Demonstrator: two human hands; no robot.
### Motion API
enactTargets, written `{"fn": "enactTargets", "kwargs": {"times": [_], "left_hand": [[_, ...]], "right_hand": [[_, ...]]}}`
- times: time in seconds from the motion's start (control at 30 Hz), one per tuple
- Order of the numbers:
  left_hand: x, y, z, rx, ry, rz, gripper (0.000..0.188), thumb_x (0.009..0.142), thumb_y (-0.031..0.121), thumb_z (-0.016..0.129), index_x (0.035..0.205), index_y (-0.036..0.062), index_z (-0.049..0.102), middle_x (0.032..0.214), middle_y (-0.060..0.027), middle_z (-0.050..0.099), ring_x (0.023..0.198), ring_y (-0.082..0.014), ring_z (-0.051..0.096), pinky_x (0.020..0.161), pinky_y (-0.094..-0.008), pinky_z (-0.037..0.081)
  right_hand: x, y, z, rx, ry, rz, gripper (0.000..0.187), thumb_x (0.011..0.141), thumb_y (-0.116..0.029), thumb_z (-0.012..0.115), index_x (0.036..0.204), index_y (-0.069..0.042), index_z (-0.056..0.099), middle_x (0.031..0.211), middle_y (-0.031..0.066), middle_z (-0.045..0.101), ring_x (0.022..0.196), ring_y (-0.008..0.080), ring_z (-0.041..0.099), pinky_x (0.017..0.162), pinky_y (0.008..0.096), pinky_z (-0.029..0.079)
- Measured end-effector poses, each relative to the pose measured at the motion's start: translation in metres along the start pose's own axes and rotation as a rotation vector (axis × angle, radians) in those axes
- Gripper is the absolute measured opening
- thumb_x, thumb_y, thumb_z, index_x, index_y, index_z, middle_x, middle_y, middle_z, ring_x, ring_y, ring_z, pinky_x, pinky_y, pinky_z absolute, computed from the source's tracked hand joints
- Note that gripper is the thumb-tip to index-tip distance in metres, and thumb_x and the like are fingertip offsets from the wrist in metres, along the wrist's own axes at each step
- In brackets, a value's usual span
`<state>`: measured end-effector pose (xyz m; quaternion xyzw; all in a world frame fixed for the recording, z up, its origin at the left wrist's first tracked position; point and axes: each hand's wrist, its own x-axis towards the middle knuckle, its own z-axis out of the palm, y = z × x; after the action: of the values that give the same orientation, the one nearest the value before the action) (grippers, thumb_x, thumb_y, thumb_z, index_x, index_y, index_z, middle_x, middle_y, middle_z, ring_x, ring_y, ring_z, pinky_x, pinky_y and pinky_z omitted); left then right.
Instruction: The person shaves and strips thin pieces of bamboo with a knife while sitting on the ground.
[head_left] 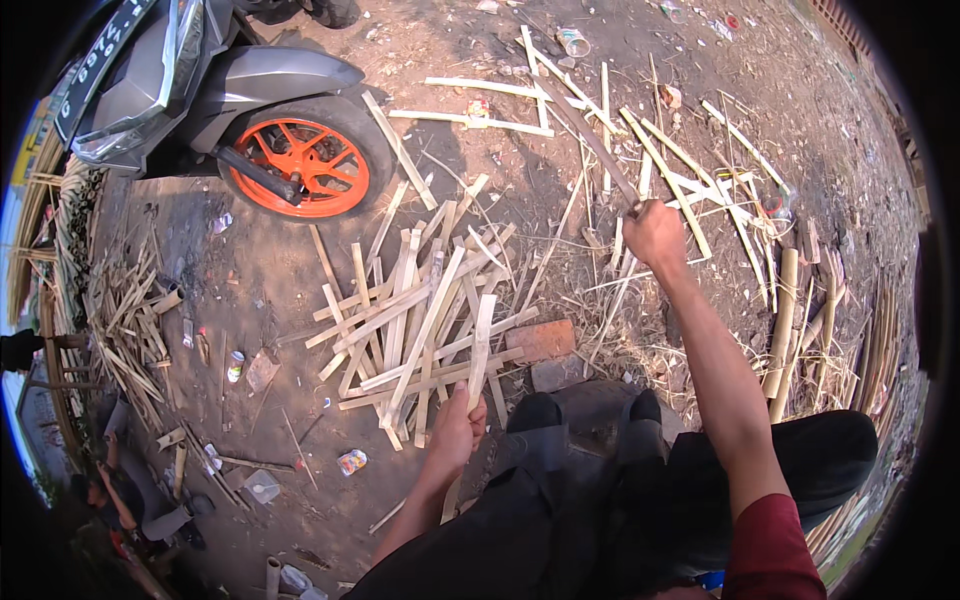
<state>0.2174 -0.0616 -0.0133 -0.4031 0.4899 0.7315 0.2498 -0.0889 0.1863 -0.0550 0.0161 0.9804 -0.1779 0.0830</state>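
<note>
My left hand [457, 430] is closed around a flat, pale bamboo strip [483, 335], which points up and away from me. Its lower end shows again below the fist. Farther out on the right, my right hand [655, 236] grips a machete [597, 146]. The long, narrow brownish blade slants up to the left, apart from the strip, and the fist hides its handle. Just beyond my left hand lies a crisscrossed pile of split bamboo strips [400, 320]. Longer pale strips [690, 200] are scattered past the machete and to its right.
A motorcycle with an orange front wheel [300, 167] stands at upper left. By my feet lies a red brick [541, 340]. Thick bamboo pieces [783, 320] rest at right, and another strip heap [125, 335] at left. Another person [120, 490] is at lower left.
</note>
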Motion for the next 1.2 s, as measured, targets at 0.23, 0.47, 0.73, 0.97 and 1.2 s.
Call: {"fn": "enactTargets", "kwargs": {"times": [0.23, 0.47, 0.73, 0.97, 1.2], "left_hand": [[0.018, 0.005, -0.002, 0.278, 0.210, 0.617, 0.036, 0.105, 0.029, 0.047, 0.083, 0.0026, 0.057, 0.064, 0.0014, 0.044, 0.061, -0.0073, 0.040, 0.055, -0.0281, 0.033], [0.018, 0.015, 0.005, 0.567, 0.462, 0.765, 0.026, 0.097, 0.021, 0.064, 0.089, -0.0035, 0.065, 0.069, -0.0052, 0.059, 0.065, -0.0106, 0.050, 0.061, -0.0276, 0.040], [0.010, 0.023, -0.007, 0.512, 0.280, 0.597, 0.029, 0.094, 0.028, 0.067, 0.101, -0.0006, 0.068, 0.080, -0.0157, 0.068, 0.068, -0.0262, 0.065, 0.066, -0.0347, 0.049], [0.011, 0.004, -0.047, 0.863, 0.170, 0.516, 0.041, 0.100, 0.039, 0.056, 0.100, -0.0018, 0.063, 0.073, -0.0103, 0.063, 0.060, -0.0197, 0.056, 0.060, -0.0329, 0.044], [0.022, 0.014, -0.017, -0.022, -0.081, 0.175, 0.049, 0.104, 0.052, 0.041, 0.076, 0.0119, 0.043, 0.055, 0.0024, 0.039, 0.046, -0.0083, 0.036, 0.043, -0.0250, 0.028]], "right_hand": [[-0.083, -0.053, 0.004, 1.006, -0.546, 0.022, 0.045, 0.090, -0.045, 0.072, 0.092, 0.000, 0.069, 0.052, -0.0008, 0.049, 0.043, 0.0096, 0.045, 0.044, 0.0285, 0.037], [-0.130, -0.101, -0.006, 1.123, -0.752, -0.049, 0.020, 0.087, -0.018, 0.077, 0.094, -0.002, 0.067, 0.063, 0.0013, 0.058, 0.051, 0.0094, 0.052, 0.047, 0.0275, 0.041], [-0.130, -0.089, -0.013, 1.218, -0.761, 0.059, 0.023, 0.085, -0.017, 0.080, 0.082, -0.005, 0.060, 0.068, 0.0004, 0.058, 0.055, 0.0083, 0.051, 0.047, 0.0267, 0.040], [-0.102, -0.086, -0.006, 1.339, -0.589, 0.110, 0.031, 0.086, -0.022, 0.080, 0.092, -0.005, 0.055, 0.060, -0.0005, 0.048, 0.047, 0.0110, 0.045, 0.045, 0.0290, 0.039], [-0.114, -0.065, 0.030, 0.725, 0.048, -0.204, 0.046, 0.092, -0.044, 0.070, 0.087, 0.002, 0.067, 0.052, 0.0016, 0.053, 0.045, 0.0099, 0.049, 0.045, 0.0286, 0.038]]}}
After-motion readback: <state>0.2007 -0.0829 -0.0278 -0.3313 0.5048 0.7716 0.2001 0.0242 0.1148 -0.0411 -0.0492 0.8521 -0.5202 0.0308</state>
